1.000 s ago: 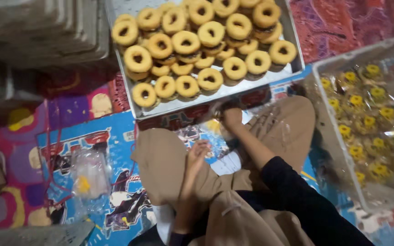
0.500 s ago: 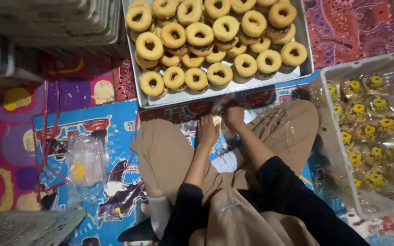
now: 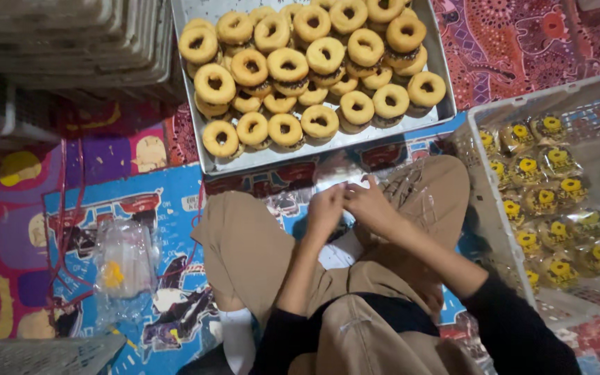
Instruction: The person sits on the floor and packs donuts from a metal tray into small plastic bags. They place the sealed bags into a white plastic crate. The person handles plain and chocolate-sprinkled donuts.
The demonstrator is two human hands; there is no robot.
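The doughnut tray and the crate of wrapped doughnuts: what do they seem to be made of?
The doughnut tray looks like thin metal, probably aluminium: dull silver, with soft reflections along its raised rim. The crate looks like moulded plastic: whitish, matte, with a lattice of openings in its wall. The wrappers on the doughnuts inside look like clear plastic film, glossy and crinkled.

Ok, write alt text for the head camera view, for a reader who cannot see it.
Seen from above, a seated person's left hand and right hand meet over the lap, working at what looks like clear plastic wrap. A metal tray of ring doughnuts lies in front on a colourful mat, a white crate of wrapped doughnuts to the right.
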